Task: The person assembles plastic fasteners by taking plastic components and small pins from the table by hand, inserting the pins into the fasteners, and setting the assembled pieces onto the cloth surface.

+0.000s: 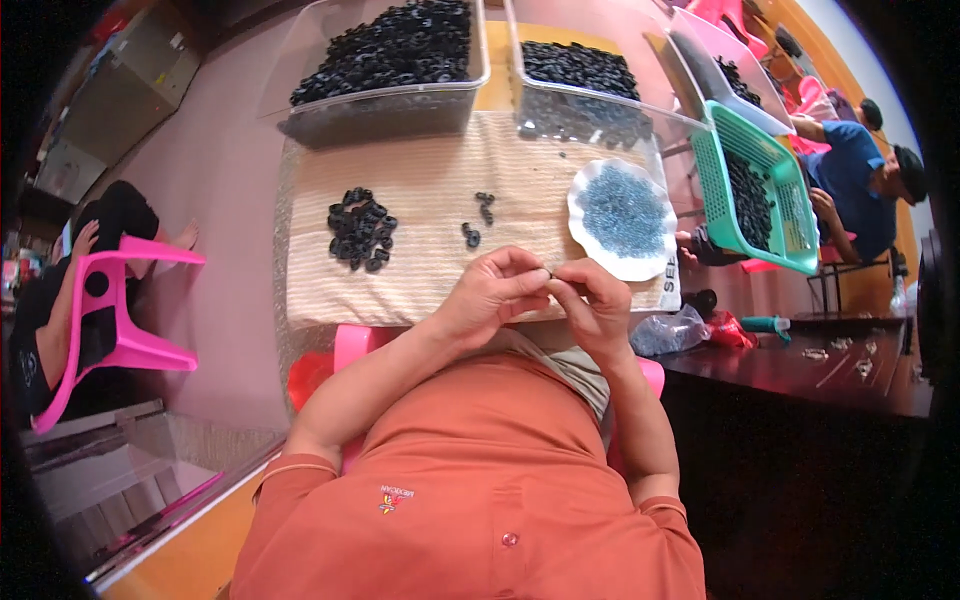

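Note:
My left hand and my right hand meet above the near edge of a striped cloth. Both are closed in a pinch, fingertips nearly touching, around a small dark piece that the fingers mostly hide. Just beyond my left hand lie a few loose black ring-like parts. Farther left on the cloth is a heap of similar black parts. To the right, beyond my right hand, a white scalloped plate holds many tiny bluish clear pieces.
Two clear plastic bins of black parts stand at the far edge. A green basket with more parts is at the right, near a person in blue. A pink stool and another person are at the left.

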The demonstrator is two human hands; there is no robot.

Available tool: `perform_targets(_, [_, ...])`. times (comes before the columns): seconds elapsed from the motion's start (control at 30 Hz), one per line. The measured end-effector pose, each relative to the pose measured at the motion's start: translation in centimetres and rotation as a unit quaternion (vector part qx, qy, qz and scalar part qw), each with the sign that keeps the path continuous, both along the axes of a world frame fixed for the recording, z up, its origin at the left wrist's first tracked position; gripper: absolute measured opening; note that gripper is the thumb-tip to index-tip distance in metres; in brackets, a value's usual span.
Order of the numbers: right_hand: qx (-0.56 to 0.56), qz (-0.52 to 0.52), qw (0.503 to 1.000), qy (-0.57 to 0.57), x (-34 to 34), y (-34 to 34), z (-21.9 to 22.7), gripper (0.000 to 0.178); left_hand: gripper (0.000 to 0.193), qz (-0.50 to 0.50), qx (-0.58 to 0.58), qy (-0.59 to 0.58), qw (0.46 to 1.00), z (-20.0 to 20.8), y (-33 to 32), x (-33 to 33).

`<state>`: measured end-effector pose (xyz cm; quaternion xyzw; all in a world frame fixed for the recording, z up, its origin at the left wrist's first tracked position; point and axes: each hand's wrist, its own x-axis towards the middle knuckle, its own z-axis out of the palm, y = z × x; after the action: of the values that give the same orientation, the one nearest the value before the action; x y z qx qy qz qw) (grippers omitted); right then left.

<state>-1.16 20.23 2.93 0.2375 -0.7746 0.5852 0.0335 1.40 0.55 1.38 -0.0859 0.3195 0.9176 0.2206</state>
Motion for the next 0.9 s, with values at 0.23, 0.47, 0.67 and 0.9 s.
perform_targets(0.23, [0.113, 0.005, 0.977, 0.18, 0.4, -0.6, 0.3, 0.024, 0.014, 0.004, 0.009, -0.005, 1.0, 0.1, -0.3, 0.4])
perform_targets(0.47, [0.179, 0.086, 0.967, 0.161, 0.2, -1.6, 2.3, 0.034, 0.012, 0.009, 0.002, 0.014, 1.0, -0.4, -1.9, 1.5])
perform_targets(0.67, [0.145, 0.185, 0.972, 0.01, -3.7, -3.1, 4.0, 0.026, 0.016, 0.093, -0.135, 0.087, 0.983, -0.1, -3.9, 3.0])
perform_targets(0.9, [0.397, 0.107, 0.901, 0.139, -6.3, -10.3, 2.9, 0.024, 0.016, 0.115, -0.239, 0.114, 0.957, -1.4, -5.2, 4.1])
